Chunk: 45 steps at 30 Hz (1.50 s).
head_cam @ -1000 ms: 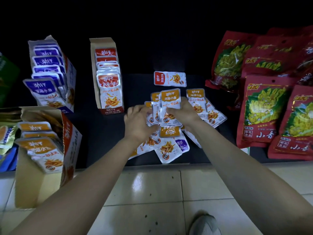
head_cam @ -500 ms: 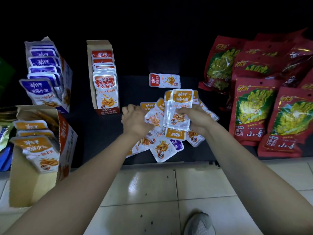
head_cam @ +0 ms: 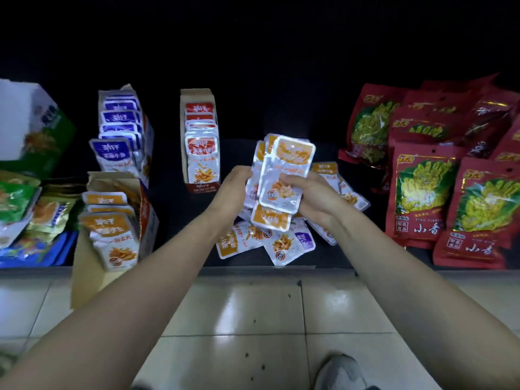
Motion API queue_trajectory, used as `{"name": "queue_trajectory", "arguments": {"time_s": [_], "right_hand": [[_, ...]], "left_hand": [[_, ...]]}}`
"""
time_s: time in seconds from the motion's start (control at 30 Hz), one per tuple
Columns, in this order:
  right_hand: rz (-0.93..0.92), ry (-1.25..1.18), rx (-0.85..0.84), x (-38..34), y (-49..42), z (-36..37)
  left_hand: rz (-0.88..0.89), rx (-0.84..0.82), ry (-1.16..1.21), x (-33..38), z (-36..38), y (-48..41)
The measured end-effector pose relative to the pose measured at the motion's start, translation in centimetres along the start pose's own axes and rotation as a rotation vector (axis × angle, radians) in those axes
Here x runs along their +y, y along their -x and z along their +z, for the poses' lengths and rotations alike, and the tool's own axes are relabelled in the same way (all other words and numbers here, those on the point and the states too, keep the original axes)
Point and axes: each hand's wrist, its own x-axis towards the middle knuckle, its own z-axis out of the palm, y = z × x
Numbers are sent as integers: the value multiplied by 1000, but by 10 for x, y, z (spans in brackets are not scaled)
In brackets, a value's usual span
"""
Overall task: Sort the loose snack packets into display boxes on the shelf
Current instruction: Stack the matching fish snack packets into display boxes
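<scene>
The right grip (head_cam: 312,198) is wrapping its fingers round a stack of orange packets (head_cam: 284,175), holding it upright and lifted clear of the shelf (head_cam: 174,215). The left grip (head_cam: 232,190) is curling against the stack's left edge and pinching it from that side. Both grips are closing on the same bundle, and neither is open.

As I judge it, the person is squaring up the gathered orange packets before carrying them to their box. The packets are fanning apart at the top and one is hanging low at the bottom. The foil is looking slick, so a slack squeeze is risking a spill. Doing this well is going to mean the left grip pressing the edges flush while the right is clamping from the opposite side, with every face turned the same way.

The stack is sitting between the two grips, directly above the loose pile (head_cam: 281,246) lying on the shelf, which is mixing orange packets with at least one purple one. The orange display box (head_cam: 146,220) — the matching target, in my judgement — is standing well to the left of the grips at the shelf's front edge, partly filled with upright orange packets. The red display box (head_cam: 202,188) is standing nearer, just beyond the left grip, and the purple display box (head_cam: 147,136) is standing further left again.
</scene>
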Motion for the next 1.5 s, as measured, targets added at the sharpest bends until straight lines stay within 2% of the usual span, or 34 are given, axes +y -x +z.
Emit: {"name": "queue_trajectory", "arguments": {"time_s": [0.07,0.13,0.27,0.37,0.47,0.6,0.77,0.97,1.07,1.17,1.3,1.4,1.5], "right_hand": [[-25,65,16,1,2,22],[-18,85,-17,5,7,45],[42,105,-195,10,23,99],[1,183,-259,19,28,144],[-99,172,-300,32,30,187],[-192,118,-314,53,27,228],[-260,357,-228,97,39,236],[-535,886,-123,119,33,223],[-612,1006,-36,120,31,218],[-583,928,-17,123,30,213],[-531,717,-141,122,31,208],[-405,891,-240,128,29,205],[-299,950,-312,133,29,202]], "left_hand": [[-5,-31,-151,11,-12,12],[2,12,-307,17,-25,23],[202,189,-491,21,-68,65],[315,348,-608,16,-112,94],[414,507,-616,6,-156,116],[336,652,-513,-16,-197,135],[312,579,-535,-53,-207,136],[307,557,-616,-73,-202,136],[292,564,-643,-78,-204,133],[303,561,-671,-79,-202,131],[342,584,-701,-83,-199,132],[376,556,-702,-85,-194,136],[299,532,-674,-85,-195,139]]}}
